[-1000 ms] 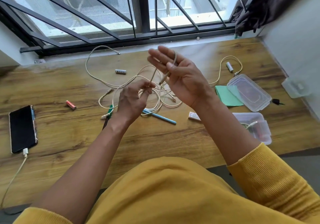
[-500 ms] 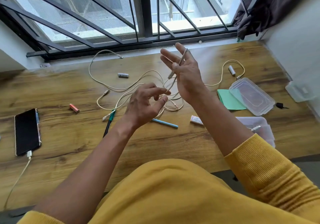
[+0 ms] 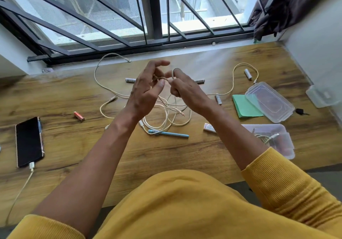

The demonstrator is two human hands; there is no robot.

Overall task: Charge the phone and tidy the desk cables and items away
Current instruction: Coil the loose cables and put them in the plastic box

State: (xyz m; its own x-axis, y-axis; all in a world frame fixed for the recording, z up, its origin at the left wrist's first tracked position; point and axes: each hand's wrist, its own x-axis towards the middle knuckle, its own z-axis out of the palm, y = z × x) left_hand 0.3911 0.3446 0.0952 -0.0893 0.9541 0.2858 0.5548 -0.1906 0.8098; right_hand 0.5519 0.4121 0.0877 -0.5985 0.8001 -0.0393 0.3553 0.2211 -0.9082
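Cream braided cable (image 3: 166, 109) is lying in a loose tangle at the middle of the wooden tabletop (image 3: 185, 155), and one strand of it is rising up into my two hands above the heap. My left hand (image 3: 146, 90) is pinching that strand between thumb and fingers, with the remaining fingers spreading upward. My right hand (image 3: 187, 92) is curling round the same strand, which is looping over my index finger, so both grips are grasping the cable. Just beneath the tangle a light blue pen (image 3: 168, 133) is lying flat. A white cylindrical battery (image 3: 218, 99) is resting beside my right wrist, and another (image 3: 248, 73) is sitting farther right near a cable end. A red battery (image 3: 79, 116) is lying to the left. Beyond it, a black-screened phone (image 3: 29, 141) is lying near the left edge with a white charging cable (image 3: 22, 188) plugged into its near end. To the right, a clear plastic lid (image 3: 269, 101) is overlapping a green paper pad (image 3: 244, 107), and a clear plastic box (image 3: 273, 138) is holding a coiled cable.
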